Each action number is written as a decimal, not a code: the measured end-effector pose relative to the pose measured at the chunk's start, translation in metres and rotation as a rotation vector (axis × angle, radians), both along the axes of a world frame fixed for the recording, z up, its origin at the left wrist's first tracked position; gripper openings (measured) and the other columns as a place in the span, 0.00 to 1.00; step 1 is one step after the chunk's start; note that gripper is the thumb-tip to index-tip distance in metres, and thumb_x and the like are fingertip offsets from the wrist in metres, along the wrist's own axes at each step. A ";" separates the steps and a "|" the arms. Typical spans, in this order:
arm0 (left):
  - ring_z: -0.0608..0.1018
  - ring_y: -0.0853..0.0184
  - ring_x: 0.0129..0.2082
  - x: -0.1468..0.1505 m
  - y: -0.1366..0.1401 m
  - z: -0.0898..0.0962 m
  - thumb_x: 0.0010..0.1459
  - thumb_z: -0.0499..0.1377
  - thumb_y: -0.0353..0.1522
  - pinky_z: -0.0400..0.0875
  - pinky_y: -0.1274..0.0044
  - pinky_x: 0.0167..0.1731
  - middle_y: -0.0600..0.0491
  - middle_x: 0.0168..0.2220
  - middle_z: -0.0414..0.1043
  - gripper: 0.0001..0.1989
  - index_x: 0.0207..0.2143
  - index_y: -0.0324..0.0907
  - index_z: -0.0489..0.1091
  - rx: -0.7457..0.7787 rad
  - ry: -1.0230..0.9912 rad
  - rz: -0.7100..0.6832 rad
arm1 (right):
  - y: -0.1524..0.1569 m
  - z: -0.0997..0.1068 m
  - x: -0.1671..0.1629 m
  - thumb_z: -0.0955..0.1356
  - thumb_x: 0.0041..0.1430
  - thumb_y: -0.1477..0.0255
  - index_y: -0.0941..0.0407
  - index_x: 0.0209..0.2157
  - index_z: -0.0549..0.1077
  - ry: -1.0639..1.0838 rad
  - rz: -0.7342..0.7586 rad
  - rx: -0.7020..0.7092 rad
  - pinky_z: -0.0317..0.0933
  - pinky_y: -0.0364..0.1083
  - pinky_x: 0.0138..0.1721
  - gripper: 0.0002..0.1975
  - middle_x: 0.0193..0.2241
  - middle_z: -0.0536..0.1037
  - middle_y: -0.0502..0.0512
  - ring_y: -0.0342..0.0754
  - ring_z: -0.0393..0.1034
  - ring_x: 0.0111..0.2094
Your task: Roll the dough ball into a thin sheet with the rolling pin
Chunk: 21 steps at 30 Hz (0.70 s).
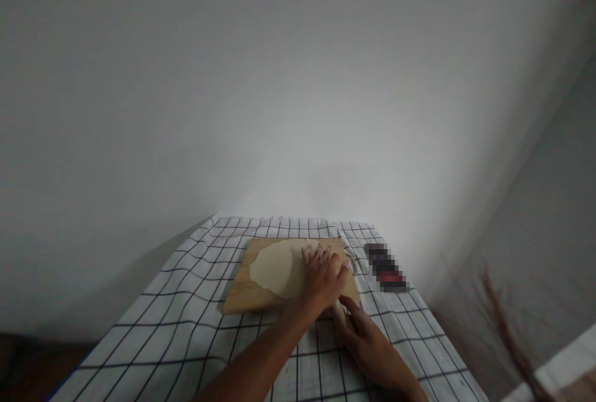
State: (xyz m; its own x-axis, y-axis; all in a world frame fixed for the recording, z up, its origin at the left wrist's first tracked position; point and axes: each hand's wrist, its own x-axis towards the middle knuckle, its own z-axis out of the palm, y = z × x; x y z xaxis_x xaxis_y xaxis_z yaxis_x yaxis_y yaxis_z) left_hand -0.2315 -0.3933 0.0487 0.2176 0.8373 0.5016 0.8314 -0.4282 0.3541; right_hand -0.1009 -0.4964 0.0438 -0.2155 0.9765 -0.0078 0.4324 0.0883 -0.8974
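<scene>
A wide, flat sheet of pale dough [274, 270] lies on a wooden board [242, 293]. My left hand [323, 274] rests on the right part of the dough, its fingers spread and pointing away from me. Just below and to the right, my right hand [361, 333] is closed around a pale, rounded wooden piece that looks like a rolling pin [339, 315]. Most of that piece is hidden behind my two hands. My left forearm crosses over the near edge of the board.
A white cloth with dark checks [186, 302] covers the table. Right of the board lies a dark and red item [386, 268], blurred into blocks. A plain pale wall [298, 110] rises behind the table. Thin reddish-brown twigs [500, 321] stand at the lower right.
</scene>
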 end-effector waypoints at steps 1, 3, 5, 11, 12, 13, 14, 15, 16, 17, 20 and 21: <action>0.68 0.52 0.60 0.005 0.004 0.003 0.69 0.46 0.45 0.37 0.46 0.63 0.49 0.53 0.74 0.20 0.41 0.47 0.74 -0.008 -0.010 -0.020 | 0.000 -0.001 0.001 0.64 0.60 0.69 0.58 0.65 0.60 -0.005 -0.005 -0.015 0.50 0.53 0.63 0.32 0.61 0.68 0.61 0.56 0.60 0.62; 0.74 0.56 0.52 0.014 0.011 0.008 0.69 0.44 0.46 0.36 0.47 0.64 0.51 0.45 0.79 0.22 0.40 0.48 0.74 -0.038 -0.042 -0.054 | 0.001 -0.002 0.002 0.64 0.59 0.70 0.59 0.66 0.57 -0.007 -0.009 -0.016 0.49 0.54 0.64 0.33 0.62 0.66 0.62 0.55 0.58 0.64; 0.76 0.58 0.47 0.021 0.017 0.012 0.69 0.44 0.47 0.37 0.49 0.64 0.52 0.41 0.79 0.23 0.40 0.48 0.75 -0.077 -0.073 -0.078 | 0.002 0.000 0.003 0.63 0.59 0.71 0.59 0.67 0.55 0.007 0.000 0.007 0.48 0.54 0.64 0.34 0.64 0.64 0.62 0.54 0.57 0.65; 0.76 0.57 0.47 0.033 0.028 0.011 0.67 0.45 0.48 0.48 0.53 0.61 0.50 0.39 0.79 0.24 0.37 0.47 0.76 -0.153 -0.033 -0.147 | 0.005 0.000 0.006 0.63 0.58 0.71 0.56 0.67 0.55 0.033 0.002 0.020 0.47 0.54 0.65 0.35 0.64 0.64 0.60 0.53 0.55 0.66; 0.76 0.56 0.48 0.035 0.030 0.011 0.67 0.45 0.48 0.50 0.53 0.61 0.50 0.40 0.79 0.24 0.36 0.47 0.76 -0.152 -0.006 -0.164 | 0.006 -0.002 0.006 0.64 0.58 0.71 0.56 0.68 0.55 0.029 -0.010 0.011 0.46 0.55 0.65 0.35 0.64 0.63 0.60 0.54 0.54 0.66; 0.75 0.55 0.49 0.038 0.032 0.010 0.66 0.46 0.49 0.51 0.53 0.60 0.50 0.42 0.79 0.23 0.37 0.47 0.76 -0.147 0.016 -0.179 | 0.007 -0.004 0.007 0.64 0.58 0.70 0.57 0.68 0.54 0.025 -0.023 0.001 0.45 0.55 0.66 0.36 0.65 0.62 0.60 0.54 0.52 0.67; 0.73 0.54 0.51 0.041 0.034 0.010 0.65 0.47 0.49 0.52 0.53 0.60 0.49 0.45 0.78 0.23 0.38 0.47 0.76 -0.141 0.031 -0.191 | 0.008 -0.007 0.007 0.64 0.58 0.70 0.58 0.68 0.53 0.021 -0.038 -0.007 0.44 0.55 0.66 0.37 0.66 0.61 0.60 0.54 0.51 0.67; 0.72 0.53 0.53 0.045 0.036 0.010 0.65 0.48 0.50 0.52 0.53 0.59 0.49 0.47 0.77 0.23 0.39 0.47 0.76 -0.138 0.038 -0.200 | 0.008 -0.009 0.006 0.64 0.58 0.69 0.59 0.68 0.52 0.020 -0.054 -0.014 0.42 0.54 0.67 0.38 0.66 0.60 0.60 0.54 0.49 0.68; 0.71 0.52 0.54 0.050 0.039 0.010 0.64 0.47 0.51 0.53 0.52 0.59 0.48 0.48 0.77 0.24 0.40 0.47 0.76 -0.140 0.041 -0.209 | 0.008 -0.011 0.006 0.64 0.58 0.68 0.59 0.69 0.52 0.024 -0.068 -0.018 0.41 0.54 0.67 0.38 0.67 0.59 0.61 0.54 0.48 0.68; 0.71 0.52 0.55 0.054 0.041 0.010 0.64 0.47 0.51 0.54 0.52 0.59 0.48 0.49 0.76 0.25 0.41 0.47 0.75 -0.147 0.042 -0.218 | 0.009 -0.012 0.006 0.64 0.58 0.67 0.59 0.69 0.52 0.030 -0.081 -0.018 0.41 0.54 0.67 0.38 0.67 0.58 0.61 0.55 0.48 0.68; 0.74 0.53 0.52 0.065 0.047 0.013 0.65 0.44 0.51 0.59 0.54 0.55 0.47 0.46 0.77 0.27 0.42 0.46 0.76 -0.177 0.044 -0.243 | 0.009 -0.010 0.006 0.65 0.59 0.64 0.57 0.68 0.55 0.053 -0.090 -0.017 0.43 0.54 0.67 0.37 0.66 0.60 0.61 0.56 0.50 0.68; 0.75 0.53 0.51 0.068 0.048 0.015 0.66 0.43 0.51 0.60 0.55 0.54 0.46 0.45 0.78 0.27 0.41 0.46 0.76 -0.179 0.043 -0.248 | 0.009 -0.009 0.005 0.65 0.59 0.63 0.57 0.68 0.55 0.056 -0.089 -0.020 0.44 0.54 0.66 0.37 0.65 0.61 0.61 0.56 0.50 0.67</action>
State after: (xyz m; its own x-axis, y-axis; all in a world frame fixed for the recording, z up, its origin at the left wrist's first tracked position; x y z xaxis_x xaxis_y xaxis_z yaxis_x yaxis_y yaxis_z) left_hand -0.1638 -0.3456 0.0633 0.4442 0.8302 0.3368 0.7252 -0.5539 0.4091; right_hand -0.0955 -0.4871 0.0347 -0.1285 0.9915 -0.0184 0.3872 0.0331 -0.9214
